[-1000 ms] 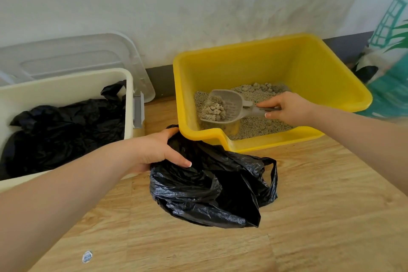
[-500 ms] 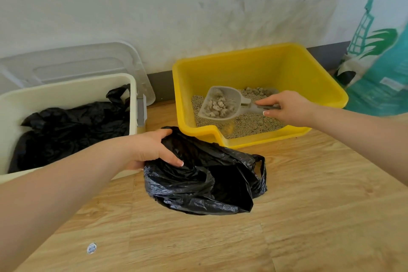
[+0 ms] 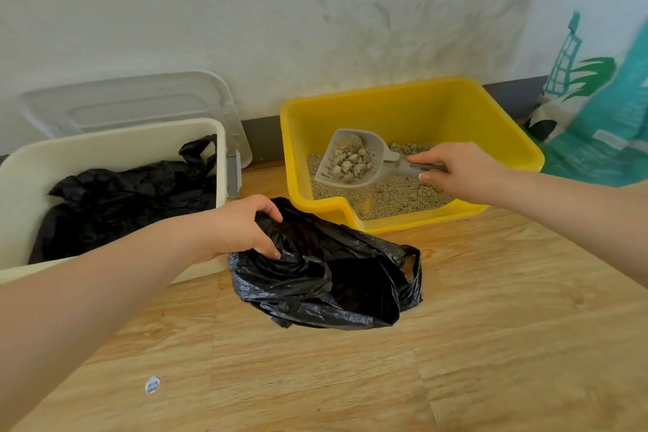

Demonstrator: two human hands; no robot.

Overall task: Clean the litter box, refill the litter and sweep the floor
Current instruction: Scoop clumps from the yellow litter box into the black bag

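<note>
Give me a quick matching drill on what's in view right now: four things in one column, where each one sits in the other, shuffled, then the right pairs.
Things
1. scoop
2. black bag
3. clear lid
4. sticker

Places
A. leaning on the wall behind the white bin
B. lying on the floor, gripped by the left hand
C. held by the right hand over the yellow litter box, loaded with clumps
D. alone on the floor, near the bottom left

Pairs: 1-C, 2-B, 3-A, 4-D
</note>
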